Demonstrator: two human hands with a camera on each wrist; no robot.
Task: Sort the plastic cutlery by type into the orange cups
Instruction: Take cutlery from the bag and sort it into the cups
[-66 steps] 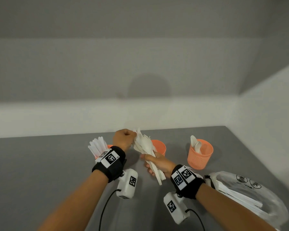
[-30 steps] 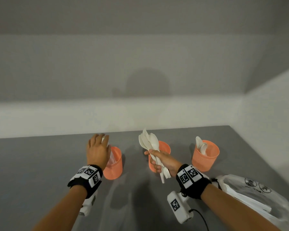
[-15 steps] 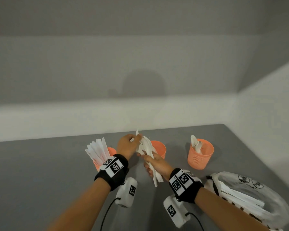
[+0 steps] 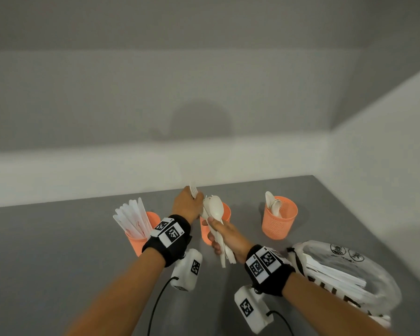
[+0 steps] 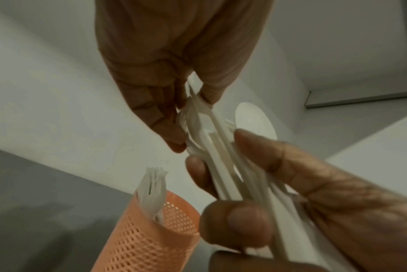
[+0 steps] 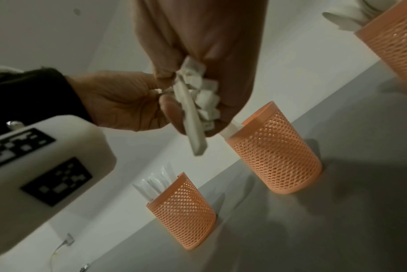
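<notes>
Fingers of the right hand (image 4: 226, 237) are wrapping tightly round a bundle of white plastic spoons and forks (image 4: 215, 214), holding it upright above the middle orange mesh cup (image 4: 226, 212). The left hand (image 4: 187, 204) is pinching a white plastic fork (image 4: 193, 190) at the bundle's top. White plastic knives (image 4: 131, 219) are standing in the left orange mesh cup (image 4: 137, 243), white spoons (image 4: 273, 206) in the right orange mesh cup (image 4: 279, 224), all on the grey tabletop (image 4: 58, 251).

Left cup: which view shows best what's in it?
The head view: the left cup shows flat white sticks fanning above its rim. The right wrist view shows that cup lower down, sticks partly hidden. The left wrist view shows one cup, blurred.
</notes>
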